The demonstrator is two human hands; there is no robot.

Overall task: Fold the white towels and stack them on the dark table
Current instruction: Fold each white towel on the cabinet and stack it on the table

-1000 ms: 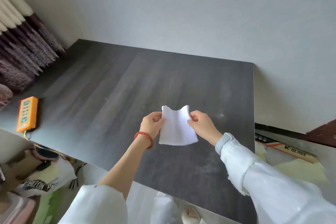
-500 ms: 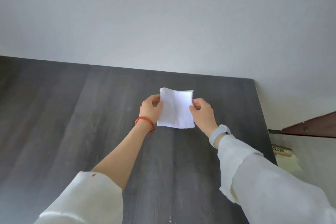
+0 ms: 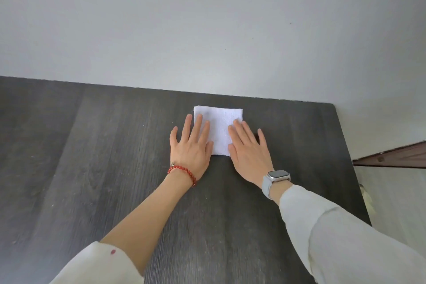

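Note:
A small folded white towel (image 3: pixel 220 127) lies flat on the dark table (image 3: pixel 92 168), near the table's far edge by the wall. My left hand (image 3: pixel 190 147), with a red bead bracelet at the wrist, lies flat with straight fingers on the towel's left part. My right hand (image 3: pixel 247 150), with a grey watch at the wrist, presses flat on the towel's right part. Both palms cover the towel's near corners.
A pale wall (image 3: pixel 207 30) rises right behind the table's far edge. The table's right edge (image 3: pixel 345 157) runs close to my right arm, with a brown ledge (image 3: pixel 391 157) beyond it.
The towel was held up by both hands pinching its sides; now it lies on the table farther toward the wall, and both hands have opened flat on it.

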